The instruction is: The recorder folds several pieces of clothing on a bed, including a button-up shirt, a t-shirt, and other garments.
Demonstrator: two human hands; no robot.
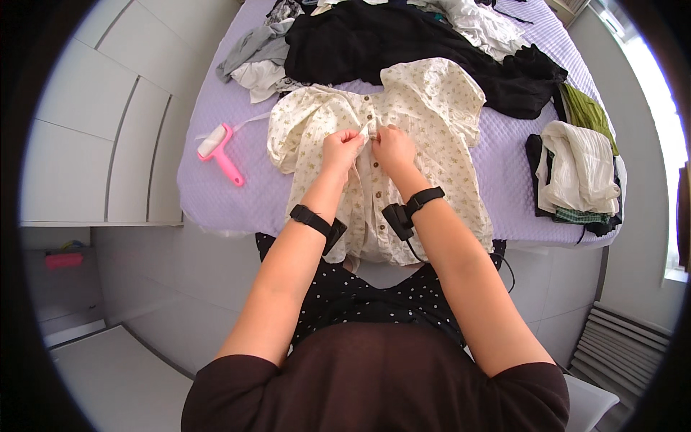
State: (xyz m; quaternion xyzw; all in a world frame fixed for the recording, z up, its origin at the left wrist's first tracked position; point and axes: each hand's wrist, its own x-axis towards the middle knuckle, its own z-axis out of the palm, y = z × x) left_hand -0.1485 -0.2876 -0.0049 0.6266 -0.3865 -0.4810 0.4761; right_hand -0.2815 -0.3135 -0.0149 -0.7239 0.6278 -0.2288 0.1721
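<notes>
A cream short-sleeved blouse (pixel 437 124) with a small floral print and brown buttons lies spread over the near edge of the bed. My left hand (pixel 341 151) pinches the fabric edge of its front opening between thumb and fingers. Close beside it, my right hand (pixel 394 148) has its fingers curled on the button placket, gripping the cloth there. Buttons show above and below my hands; whether one is between my fingers is hidden. Left of the blouse, a pink-handled lint roller (pixel 222 154) lies on the quilted lilac bed cover (pixel 216 202).
Across the back of the bed lie a large black garment (pixel 367 43), white clothes (pixel 480 24) and grey clothes (pixel 256 48). A folded stack topped by a white garment (pixel 577 167) sits at the right edge. White cabinets (pixel 75 151) stand left. A cable hangs near my right forearm.
</notes>
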